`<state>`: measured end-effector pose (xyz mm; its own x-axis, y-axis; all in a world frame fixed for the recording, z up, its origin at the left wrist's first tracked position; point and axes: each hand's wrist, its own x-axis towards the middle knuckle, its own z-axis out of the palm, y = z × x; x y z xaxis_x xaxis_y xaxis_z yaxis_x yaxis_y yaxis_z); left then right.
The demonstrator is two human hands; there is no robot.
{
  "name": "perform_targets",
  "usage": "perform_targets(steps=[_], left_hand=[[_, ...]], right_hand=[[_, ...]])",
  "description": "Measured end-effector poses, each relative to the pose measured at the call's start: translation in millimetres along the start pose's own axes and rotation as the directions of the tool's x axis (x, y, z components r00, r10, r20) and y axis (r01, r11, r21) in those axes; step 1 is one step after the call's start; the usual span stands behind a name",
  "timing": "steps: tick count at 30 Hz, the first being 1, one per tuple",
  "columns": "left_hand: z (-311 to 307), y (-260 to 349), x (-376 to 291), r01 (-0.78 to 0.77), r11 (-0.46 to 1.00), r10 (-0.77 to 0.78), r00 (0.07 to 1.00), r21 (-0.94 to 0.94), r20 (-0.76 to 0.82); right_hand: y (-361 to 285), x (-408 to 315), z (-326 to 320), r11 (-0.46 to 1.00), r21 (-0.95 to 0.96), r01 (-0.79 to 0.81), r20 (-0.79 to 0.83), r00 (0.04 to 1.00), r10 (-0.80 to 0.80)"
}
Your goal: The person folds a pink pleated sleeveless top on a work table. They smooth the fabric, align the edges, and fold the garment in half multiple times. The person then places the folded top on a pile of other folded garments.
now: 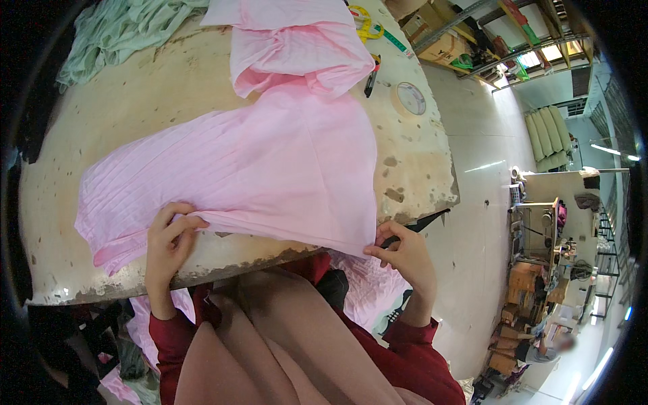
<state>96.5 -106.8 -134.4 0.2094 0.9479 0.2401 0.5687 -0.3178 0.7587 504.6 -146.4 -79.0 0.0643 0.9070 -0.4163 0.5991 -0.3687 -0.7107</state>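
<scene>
A pink fabric piece (293, 167) lies spread across the worn worktable (126, 111), with pleats running along its left part. My left hand (172, 238) pinches its near edge between thumb and fingers, by the end of the pleats. At the near right corner of the fabric, my right hand (402, 250) holds the edge between its fingertips, just beyond the table's front edge. Farther back on the same table lies more bunched pink cloth (304, 55), touching or overlapping the spread part; whether the two are one piece I cannot tell.
Right of the cloth are a masking tape roll (410, 99), a utility knife (372, 78) and a yellow tape measure (368, 30). Pale green fabric (126, 35) is heaped at the back left. Pink cloth (372, 283) hangs below the table edge. A person (544, 349) is far right.
</scene>
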Motion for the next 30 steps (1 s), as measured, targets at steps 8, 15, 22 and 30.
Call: perform_targets(steps=[8, 15, 22, 30], left_hand=[[0.2, -1.7, -1.7, -0.012, 1.000, 0.012, 1.000, -0.005, -0.002], [2.1, -8.5, -3.4, -0.083, 0.996, 0.083, 0.996, 0.029, -0.015], [-2.2, -5.3, -2.8, -0.010, 1.000, 0.010, 1.000, 0.000, 0.023], [-11.8, -0.3, 1.3, 0.059, 0.998, -0.059, 0.998, -0.021, -0.012]], right_hand=[[-23.0, 15.9, 0.2, 0.951, 0.125, 0.284, -0.332, 0.915, -0.229], [17.9, 23.5, 3.1, 0.857, -0.236, 0.458, -0.222, 0.833, -0.507], [48.8, 19.4, 13.9, 0.888, -0.274, 0.369, -0.209, 0.878, -0.430], [42.3, 22.5, 13.3, 0.600, -0.436, 0.671, -0.033, 0.654, -0.755]])
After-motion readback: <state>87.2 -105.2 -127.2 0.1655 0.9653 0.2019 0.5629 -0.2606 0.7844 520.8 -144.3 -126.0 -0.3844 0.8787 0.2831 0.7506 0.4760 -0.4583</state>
